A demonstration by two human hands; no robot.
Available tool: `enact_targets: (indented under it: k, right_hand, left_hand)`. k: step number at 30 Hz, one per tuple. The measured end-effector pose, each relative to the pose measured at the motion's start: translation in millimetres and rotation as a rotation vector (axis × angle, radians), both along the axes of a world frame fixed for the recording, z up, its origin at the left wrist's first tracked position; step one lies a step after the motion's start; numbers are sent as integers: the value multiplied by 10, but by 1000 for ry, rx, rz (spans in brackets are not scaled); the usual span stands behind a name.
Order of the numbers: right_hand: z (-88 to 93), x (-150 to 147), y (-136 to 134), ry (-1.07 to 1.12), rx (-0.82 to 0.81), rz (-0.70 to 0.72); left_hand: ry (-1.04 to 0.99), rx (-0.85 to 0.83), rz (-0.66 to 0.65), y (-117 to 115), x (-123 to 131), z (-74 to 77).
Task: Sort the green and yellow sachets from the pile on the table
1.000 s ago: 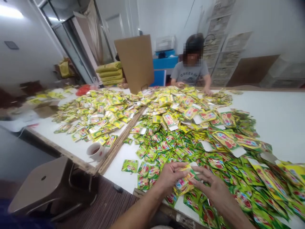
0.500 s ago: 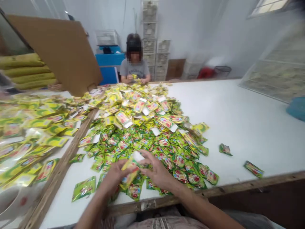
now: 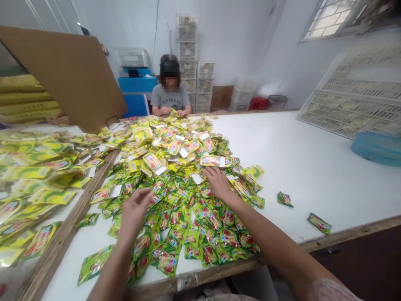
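Observation:
Small yellow-and-green cartons with white open flaps and shiny green sachets with red fruit pictures [image 3: 169, 261] lie heaped on a white table. My right hand [image 3: 217, 184] reaches into the heap, its fingertips at the near edge of one carton [image 3: 209, 161] whose white flap points right. The thumb side of that grip is hidden. Over the left part of the sachets hovers my left hand [image 3: 134, 209], slightly blurred, fingers loosely bent and apart, with nothing visible in them. Another carton with a white flap [image 3: 197, 179] rests just below my right fingers.
A wooden strip [image 3: 78, 205] divides off more yellow cartons [image 3: 40, 171] on the left. Two loose sachets [image 3: 319, 223] lie at right. Across the table a person [image 3: 171, 98] handles yellow packs. Beyond are a cardboard sheet [image 3: 69, 75], a blue basket [image 3: 376, 147] and a white crate [image 3: 351, 100].
My hands were together around a yellow carton near the front edge. They have parted; the right moved forward to a carton in the heap, which has turned level, and the left moved left, without the carton.

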State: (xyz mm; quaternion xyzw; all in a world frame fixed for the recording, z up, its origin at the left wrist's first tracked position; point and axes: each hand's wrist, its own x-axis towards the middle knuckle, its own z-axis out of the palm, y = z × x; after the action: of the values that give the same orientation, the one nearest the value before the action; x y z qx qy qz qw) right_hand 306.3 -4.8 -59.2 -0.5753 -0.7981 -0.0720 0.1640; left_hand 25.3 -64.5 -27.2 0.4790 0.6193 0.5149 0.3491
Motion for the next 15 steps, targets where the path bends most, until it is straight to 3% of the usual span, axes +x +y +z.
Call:
enact_targets:
  k: [3,6,11,15]
  right_hand:
    - [34,46,135,-76,27,48]
    - [36,93,160,-79,31,76]
    - [29,21,116,-49,54,76]
    - [73,-299,-102,147,106,136]
  left_hand:
    - [-147,-129,-116,-114,220,-274]
    - [-187,-171,-159,-165,315,-384]
    - [-194,-204,-218,-54,512,-431]
    - [-413,-275,-231,131,787,-369]
